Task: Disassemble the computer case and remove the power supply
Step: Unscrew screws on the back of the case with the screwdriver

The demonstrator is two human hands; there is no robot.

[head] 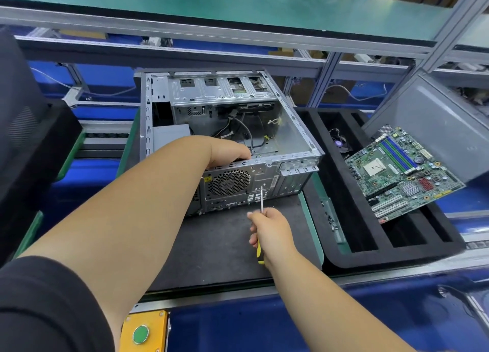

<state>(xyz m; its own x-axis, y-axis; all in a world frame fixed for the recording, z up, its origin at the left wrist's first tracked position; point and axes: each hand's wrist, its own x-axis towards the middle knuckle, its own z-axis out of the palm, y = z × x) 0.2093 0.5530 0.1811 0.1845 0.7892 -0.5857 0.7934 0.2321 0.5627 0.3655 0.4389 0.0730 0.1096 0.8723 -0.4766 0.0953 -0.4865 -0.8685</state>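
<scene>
An open grey computer case (291,129) lies on its side on a dark mat, its rear panel toward me. The grey power supply (170,137) sits inside at the left, its round fan grille (229,183) showing through the rear panel. My left hand (225,150) rests over the case's near top edge; its fingers reach inside and are hidden. My right hand (270,230) grips a screwdriver (261,198) with a yellow and black handle. The metal shaft points up at the rear panel, right of the grille.
A black foam tray (344,219) at the right holds a small fan (340,142) and a green motherboard (402,172) leaning across it. Loose cables (246,132) lie inside the case. A yellow box with a green button (141,334) sits at the near edge. A shelf rail runs overhead.
</scene>
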